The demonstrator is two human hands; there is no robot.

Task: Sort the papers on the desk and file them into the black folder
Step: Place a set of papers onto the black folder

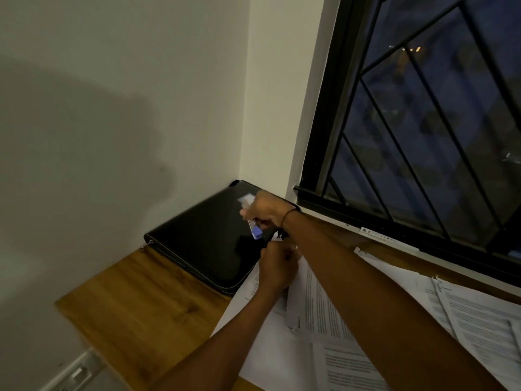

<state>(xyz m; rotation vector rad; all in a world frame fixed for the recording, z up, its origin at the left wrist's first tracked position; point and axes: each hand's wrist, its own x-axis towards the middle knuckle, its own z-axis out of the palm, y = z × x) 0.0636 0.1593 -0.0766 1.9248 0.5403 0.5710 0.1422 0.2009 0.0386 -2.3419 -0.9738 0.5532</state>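
Gripping a blue stapler (pixel 256 232), right hand (pixel 266 211); left hand (pixel 277 270) pinching papers (pixel 318 311).

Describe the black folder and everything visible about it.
The black folder lies flat and closed on the wooden desk, pushed into the corner where the wall meets the window side. It looks like smooth, slightly glossy leather-like material with rounded corners, pale stitching along its edge and a small metal zipper pull at its left corner. Papers overlap its near right edge. The right hand, gripping a small blue and white object, is over its right part.
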